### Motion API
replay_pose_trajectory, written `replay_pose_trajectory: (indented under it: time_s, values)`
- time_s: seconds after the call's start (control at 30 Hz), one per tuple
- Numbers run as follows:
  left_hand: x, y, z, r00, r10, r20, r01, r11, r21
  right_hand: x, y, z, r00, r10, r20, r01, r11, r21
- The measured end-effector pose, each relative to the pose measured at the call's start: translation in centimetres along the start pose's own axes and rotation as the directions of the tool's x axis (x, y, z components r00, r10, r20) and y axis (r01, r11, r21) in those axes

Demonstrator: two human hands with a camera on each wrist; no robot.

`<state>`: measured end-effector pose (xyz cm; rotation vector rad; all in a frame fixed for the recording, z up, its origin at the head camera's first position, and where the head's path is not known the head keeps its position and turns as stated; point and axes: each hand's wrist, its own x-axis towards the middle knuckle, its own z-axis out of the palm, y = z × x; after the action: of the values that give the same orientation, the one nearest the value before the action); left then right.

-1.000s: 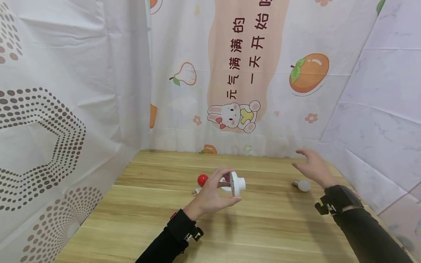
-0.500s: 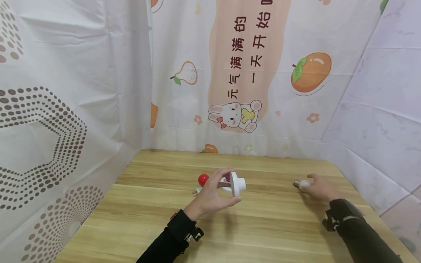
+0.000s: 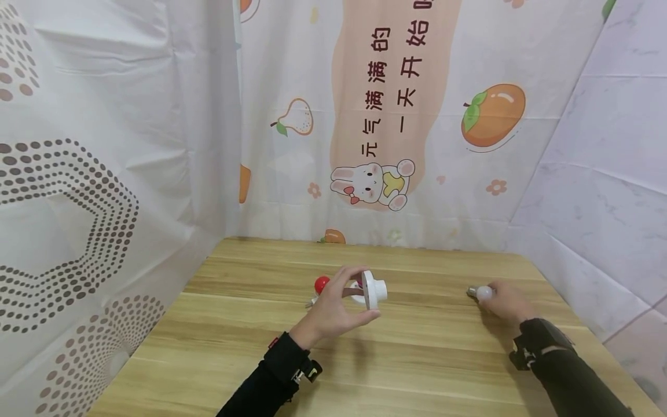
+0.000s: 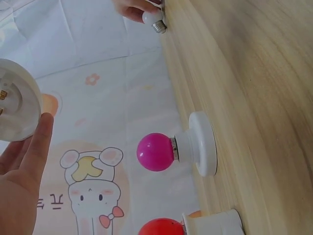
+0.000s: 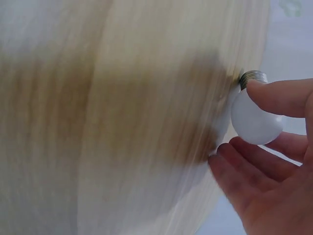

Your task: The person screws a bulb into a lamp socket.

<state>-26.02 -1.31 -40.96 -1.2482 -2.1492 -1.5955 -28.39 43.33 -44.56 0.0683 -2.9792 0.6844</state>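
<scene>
At frame centre my left hand (image 3: 333, 307) grips the socket (image 3: 370, 291); frame right, my right hand (image 3: 508, 302) pinches the bulb (image 5: 255, 120), whose smooth roundness could slip.

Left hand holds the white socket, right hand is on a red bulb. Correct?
Not quite: the right hand is on a white bulb, not red, as the right wrist view shows. The left hand does hold the white socket.
</scene>
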Motion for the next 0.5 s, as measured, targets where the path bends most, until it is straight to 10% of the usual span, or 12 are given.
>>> replay_pose_trajectory:
  time_s: [0.5]
  values:
    - [0.0, -0.2, 0.2, 1.000, 0.001, 0.022, 0.000, 1.000, -0.028, -0.3, -3.0, 0.6, 0.998, -0.054, -0.044, 0.058, 0.994, 0.096]
